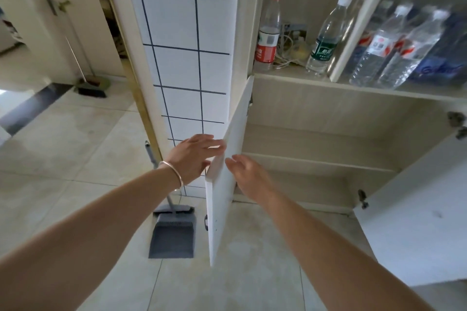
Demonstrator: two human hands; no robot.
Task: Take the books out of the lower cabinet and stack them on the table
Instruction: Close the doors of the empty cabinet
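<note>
oddly, no books show in the lower cabinet (316, 159) at centre right; both the left hand (194, 156) and the right hand (249, 171) are released, flanking the stiff, light door (222, 197) edge.

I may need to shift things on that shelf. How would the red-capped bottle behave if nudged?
The red-capped bottle stands upright, tall and narrow, so it would probably tip easily. It looks nearly empty, so likely light. Being round, it may roll toward the green-labelled bottle once down.

Lower cabinet (316, 139) lies far right, under a shelf of water bottles (394, 45). Its left door (222, 184) stands between both hands; dustpan (173, 235) on the floor left.
</note>
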